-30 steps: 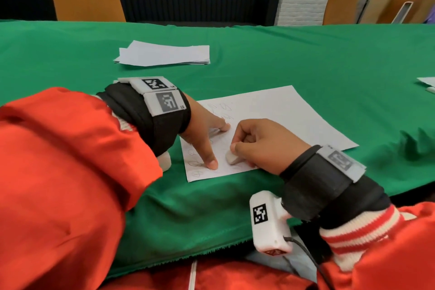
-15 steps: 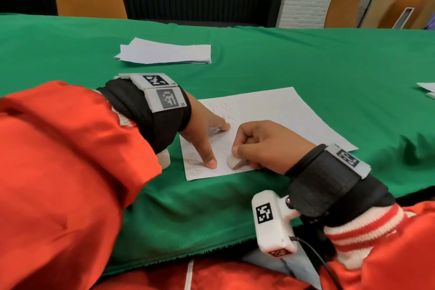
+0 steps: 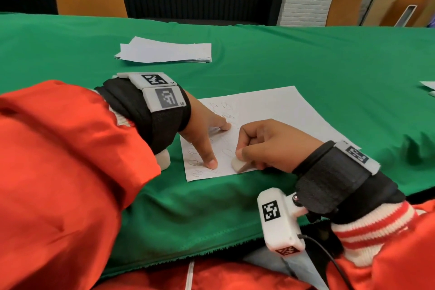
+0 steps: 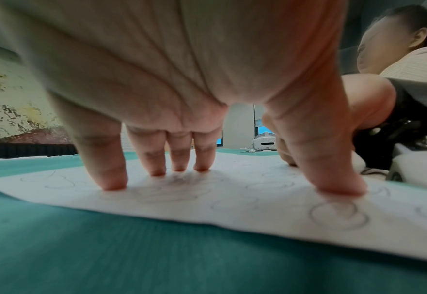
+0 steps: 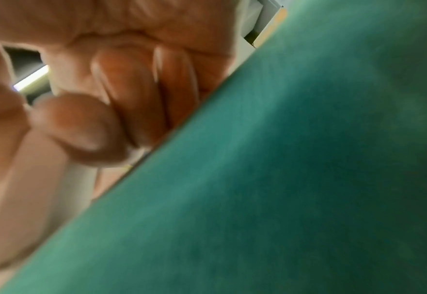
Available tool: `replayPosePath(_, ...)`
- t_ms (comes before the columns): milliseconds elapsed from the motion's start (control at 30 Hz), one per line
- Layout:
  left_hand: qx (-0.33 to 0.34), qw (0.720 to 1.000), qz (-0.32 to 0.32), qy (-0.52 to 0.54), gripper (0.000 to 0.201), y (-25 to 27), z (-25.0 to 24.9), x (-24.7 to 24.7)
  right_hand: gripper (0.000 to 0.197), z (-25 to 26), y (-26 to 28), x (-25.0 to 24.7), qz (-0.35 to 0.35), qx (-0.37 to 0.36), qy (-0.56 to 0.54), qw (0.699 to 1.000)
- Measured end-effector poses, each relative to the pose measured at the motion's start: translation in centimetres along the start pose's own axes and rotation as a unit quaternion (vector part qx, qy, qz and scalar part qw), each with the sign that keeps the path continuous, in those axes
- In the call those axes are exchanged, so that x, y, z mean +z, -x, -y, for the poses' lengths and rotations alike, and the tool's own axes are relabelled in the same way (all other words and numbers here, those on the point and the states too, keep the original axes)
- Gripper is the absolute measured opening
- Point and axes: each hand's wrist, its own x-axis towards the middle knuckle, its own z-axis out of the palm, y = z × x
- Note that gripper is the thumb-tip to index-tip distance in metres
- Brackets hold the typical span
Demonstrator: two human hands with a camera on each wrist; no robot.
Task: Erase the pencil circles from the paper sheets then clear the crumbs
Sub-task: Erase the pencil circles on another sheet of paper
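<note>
Right hand (image 3: pixel 270 146) pinches eraser (image 3: pixel 238 164) at sheet (image 3: pixel 270 110) near edge.

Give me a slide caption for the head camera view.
Left hand pins the paper sheet while right hand rubs an eraser on it.

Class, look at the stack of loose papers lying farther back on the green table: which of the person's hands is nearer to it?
Left. The left hand presses the sheet just in front of the paper stack; the right hand, gripping the eraser, sits farther off to the right.
</note>
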Motion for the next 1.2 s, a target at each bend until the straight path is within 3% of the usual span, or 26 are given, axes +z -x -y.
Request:
replayPosePath(100,-0.001,1.000,0.001,0.006,0.103,0.09,-0.04,-0.03,0.020,-0.21,-0.22,0.41,-0.047,-0.005,-0.007,0.999)
replayPosePath(267,0.000,1.000,0.000,0.013,0.103,0.19,-0.03,-0.01,0.023,0.00,-0.09,-0.12,0.005,0.001,-0.011,1.000)
replayPosePath(400,-0.003,1.000,0.000,0.016,0.102,0.24,-0.04,-0.05,0.021,-0.34,-0.30,0.22,-0.045,-0.011,-0.007,0.999)
replayPosePath(533,0.001,1.000,-0.002,0.018,0.102,0.21,-0.01,-0.01,0.024,-0.03,-0.07,-0.13,0.013,0.002,-0.016,1.000)
replayPosePath(667,0.001,1.000,0.004,0.017,0.103,0.16,0.06,-0.07,0.023,-0.40,-0.09,0.35,-0.054,-0.017,0.012,0.998)
replayPosePath(800,0.003,1.000,0.001,0.018,0.102,0.21,0.06,-0.02,0.025,-0.07,0.00,-0.27,0.001,-0.002,-0.009,1.000)
replayPosePath(933,0.002,1.000,0.001,0.012,0.103,0.21,0.03,-0.06,0.026,-0.21,-0.13,0.08,-0.040,-0.009,-0.020,0.999)
replayPosePath(1067,0.006,1.000,-0.005,0.012,0.099,0.37,-0.08,-0.14,0.025,-0.13,-0.26,-0.41,0.023,0.008,-0.040,0.999)
replayPosePath(1200,0.003,1.000,-0.004,0.005,0.101,0.31,-0.09,-0.08,0.024,-0.10,-0.32,0.13,-0.008,0.007,-0.053,0.999)
